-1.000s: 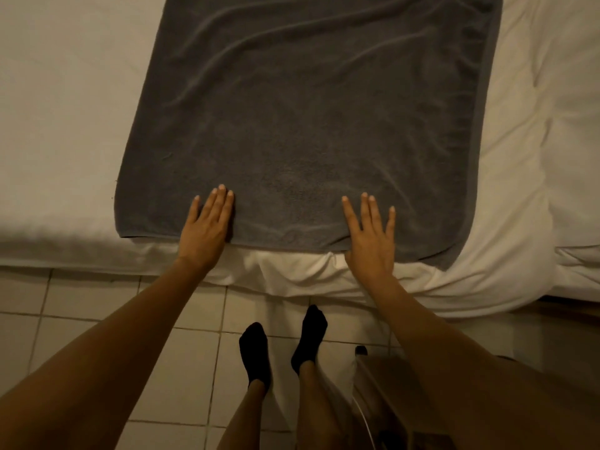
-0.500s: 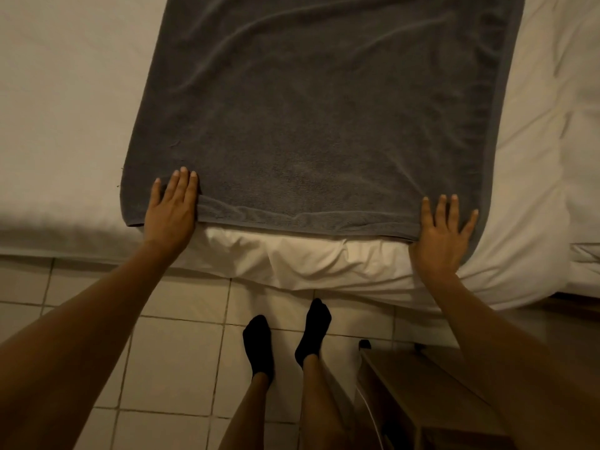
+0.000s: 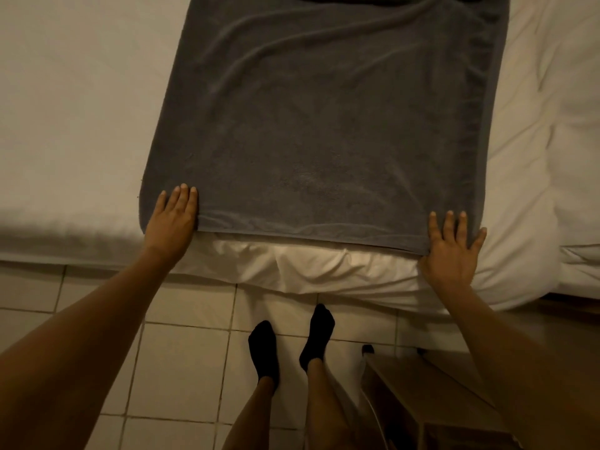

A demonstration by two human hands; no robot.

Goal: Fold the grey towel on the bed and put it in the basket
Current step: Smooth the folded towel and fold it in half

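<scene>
The grey towel (image 3: 318,125) lies spread flat on the white bed (image 3: 71,125), its near edge along the bed's front side. My left hand (image 3: 172,219) rests flat on the towel's near left corner, fingers together. My right hand (image 3: 453,248) presses flat on the near right corner with fingers spread. Neither hand is closed around the cloth. The far end of the towel runs out of the top of the frame. No basket is in view.
A rumpled white duvet (image 3: 535,141) lies to the right of the towel. A wooden bedside table (image 3: 422,404) stands at the lower right beside my legs. My feet in black socks (image 3: 292,345) stand on a tiled floor (image 3: 181,368).
Both hands slid outward along the towel's near edge, from near the middle to its two corners. The near edge now lies straighter.
</scene>
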